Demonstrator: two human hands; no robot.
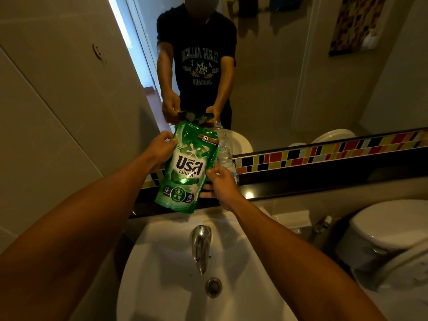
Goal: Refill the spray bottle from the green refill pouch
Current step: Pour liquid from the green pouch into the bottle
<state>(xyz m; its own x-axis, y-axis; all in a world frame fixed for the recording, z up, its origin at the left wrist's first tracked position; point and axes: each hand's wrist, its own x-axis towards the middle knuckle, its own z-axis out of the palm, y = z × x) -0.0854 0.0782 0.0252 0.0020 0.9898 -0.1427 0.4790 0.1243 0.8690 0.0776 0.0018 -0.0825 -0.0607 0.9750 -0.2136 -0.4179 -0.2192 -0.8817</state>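
My forearms reach out over the sink (162, 286). My left hand (159, 148) grips the green refill pouch (187, 167) by its upper edge; my right hand (222, 184) pinches its lower side. Just behind the pouch, beyond my right fingers, stands the clear bottle (223, 149).

A single wide-angle view is given from head height, directed forward and down over the white sink (162, 286). The sink is seen close, directly below. Beyond the sink the mirror (289, 77) is faced squarely, in which the scene is shown reflected.
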